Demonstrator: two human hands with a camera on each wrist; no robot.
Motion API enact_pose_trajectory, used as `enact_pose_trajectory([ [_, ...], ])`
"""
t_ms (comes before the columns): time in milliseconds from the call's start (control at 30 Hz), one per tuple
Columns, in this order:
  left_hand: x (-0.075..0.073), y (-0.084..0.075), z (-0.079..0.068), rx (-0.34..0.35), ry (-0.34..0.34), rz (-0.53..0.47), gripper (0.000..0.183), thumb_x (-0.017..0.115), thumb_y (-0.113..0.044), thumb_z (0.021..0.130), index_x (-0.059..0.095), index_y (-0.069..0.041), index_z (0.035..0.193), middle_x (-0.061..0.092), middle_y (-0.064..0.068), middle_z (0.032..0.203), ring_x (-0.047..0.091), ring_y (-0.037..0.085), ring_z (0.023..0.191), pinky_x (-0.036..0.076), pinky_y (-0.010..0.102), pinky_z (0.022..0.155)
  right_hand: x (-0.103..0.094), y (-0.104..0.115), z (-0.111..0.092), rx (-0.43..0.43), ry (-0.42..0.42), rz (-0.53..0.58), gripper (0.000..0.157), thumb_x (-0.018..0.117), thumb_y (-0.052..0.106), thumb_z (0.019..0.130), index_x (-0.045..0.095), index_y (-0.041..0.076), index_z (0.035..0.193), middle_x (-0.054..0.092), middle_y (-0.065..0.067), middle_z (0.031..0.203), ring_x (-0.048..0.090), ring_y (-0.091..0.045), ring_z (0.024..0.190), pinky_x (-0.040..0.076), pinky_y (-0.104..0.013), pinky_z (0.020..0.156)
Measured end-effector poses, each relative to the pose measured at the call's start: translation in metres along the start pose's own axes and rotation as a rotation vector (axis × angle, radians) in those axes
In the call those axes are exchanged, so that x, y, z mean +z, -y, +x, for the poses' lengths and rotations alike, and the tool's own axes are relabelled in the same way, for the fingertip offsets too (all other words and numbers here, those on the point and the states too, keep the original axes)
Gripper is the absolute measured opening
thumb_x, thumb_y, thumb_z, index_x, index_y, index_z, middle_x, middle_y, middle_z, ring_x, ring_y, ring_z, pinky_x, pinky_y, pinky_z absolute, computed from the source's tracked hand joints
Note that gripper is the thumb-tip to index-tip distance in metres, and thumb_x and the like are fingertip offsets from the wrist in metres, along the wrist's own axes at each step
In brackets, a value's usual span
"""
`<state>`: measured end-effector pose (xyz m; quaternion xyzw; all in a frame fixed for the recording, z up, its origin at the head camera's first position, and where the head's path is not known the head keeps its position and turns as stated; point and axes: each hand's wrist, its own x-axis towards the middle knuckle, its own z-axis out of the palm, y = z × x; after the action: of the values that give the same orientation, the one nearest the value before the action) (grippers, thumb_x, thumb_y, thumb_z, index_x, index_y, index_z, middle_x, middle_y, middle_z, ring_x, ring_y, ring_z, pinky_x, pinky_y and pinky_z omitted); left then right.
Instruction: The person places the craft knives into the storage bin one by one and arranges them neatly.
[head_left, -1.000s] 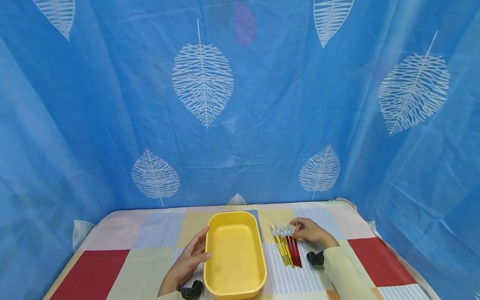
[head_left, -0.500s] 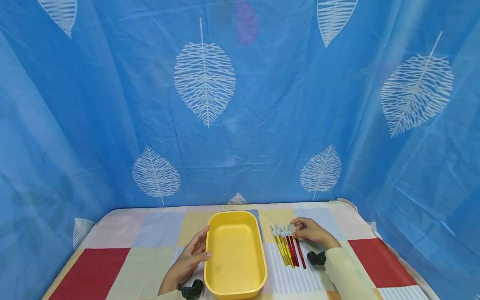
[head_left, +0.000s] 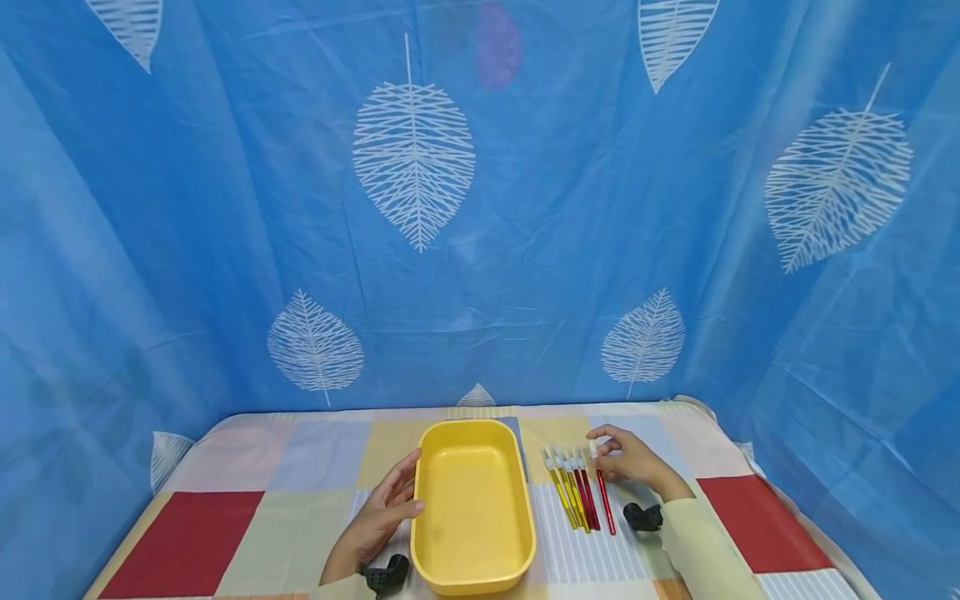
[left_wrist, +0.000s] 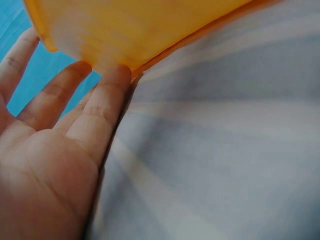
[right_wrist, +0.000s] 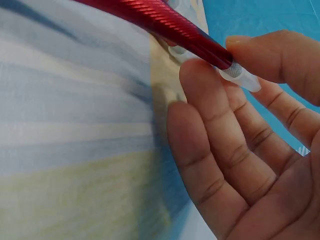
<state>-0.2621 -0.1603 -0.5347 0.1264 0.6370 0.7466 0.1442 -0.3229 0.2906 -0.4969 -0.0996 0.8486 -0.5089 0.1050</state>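
My left hand [head_left: 382, 510] rests against the left side of a yellow tray [head_left: 525, 521], its thumb at the rim. The left wrist view shows fairly straight fingers touching the tray's outer wall [left_wrist: 165, 30]. By its capped end, my right hand [head_left: 630, 458] pinches a red craft knife [head_left: 606, 504]. Close up in the right wrist view, that knife has a ridged red handle [right_wrist: 165, 22] and a translucent cap [right_wrist: 247, 80], with thumb and fingers around the cap end. Just left of it, several yellow and red craft knives [head_left: 573, 492] lie side by side with caps pointing away.
A patchwork cloth [head_left: 300, 533] covers the table. Behind it hangs a blue curtain [head_left: 525, 275] with white leaf prints. Part of a blue flat thing [head_left: 519, 433] shows behind the tray's far right corner.
My right hand has drawn one red craft knife rightward, apart from the row. The left hand and tray have stayed in place.
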Motion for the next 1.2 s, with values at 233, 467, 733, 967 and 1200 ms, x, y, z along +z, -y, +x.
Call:
enact_pose_trajectory([
  [233,0.001,0.001,0.000,-0.001,-0.021,0.009,0.090,0.068,-0.007,0.100,0.015,-0.001,0.172,0.013,0.031,0.176,0.024,0.053,0.159,0.043,0.047,0.121,0.001,0.004,-0.003,-0.065,-0.018,-0.016,0.048,0.071,-0.007,0.096,0.052,-0.016,0.139,0.065,-0.009,0.095,0.061,-0.019,0.067,0.057,-0.031,0.060],
  [467,0.001,0.001,0.000,0.001,-0.015,0.011,0.089,0.068,-0.006,0.101,0.014,-0.001,0.173,0.013,0.032,0.176,0.024,0.053,0.159,0.044,0.046,0.120,0.002,0.016,-0.007,-0.098,-0.019,0.012,0.047,0.070,-0.007,0.098,0.051,-0.016,0.141,0.062,-0.015,0.100,0.065,-0.020,0.071,0.065,-0.039,0.064],
  [733,0.000,0.001,0.000,0.004,-0.001,0.009,0.088,0.067,-0.007,0.103,0.014,-0.003,0.173,0.012,0.031,0.176,0.023,0.053,0.160,0.045,0.044,0.120,0.005,0.028,-0.013,-0.120,0.001,0.050,0.050,0.070,-0.005,0.100,0.049,-0.015,0.145,0.062,-0.018,0.107,0.071,-0.026,0.085,0.066,-0.041,0.071],
  [967,0.001,0.001,0.000,-0.004,-0.023,0.012,0.089,0.068,-0.007,0.101,0.016,-0.003,0.173,0.014,0.031,0.176,0.024,0.053,0.159,0.042,0.051,0.121,0.010,0.045,-0.015,-0.160,0.027,0.057,0.052,0.071,-0.002,0.102,0.049,-0.013,0.148,0.061,-0.020,0.112,0.070,-0.027,0.084,0.067,-0.046,0.074],
  [1200,0.002,0.001,0.000,-0.006,-0.027,0.018,0.090,0.069,-0.007,0.101,0.016,-0.003,0.173,0.013,0.031,0.176,0.024,0.053,0.159,0.041,0.053,0.122,0.018,0.059,-0.015,-0.191,0.033,0.070,0.053,0.071,-0.002,0.101,0.050,-0.013,0.148,0.062,-0.018,0.111,0.071,-0.024,0.084,0.067,-0.046,0.076],
])
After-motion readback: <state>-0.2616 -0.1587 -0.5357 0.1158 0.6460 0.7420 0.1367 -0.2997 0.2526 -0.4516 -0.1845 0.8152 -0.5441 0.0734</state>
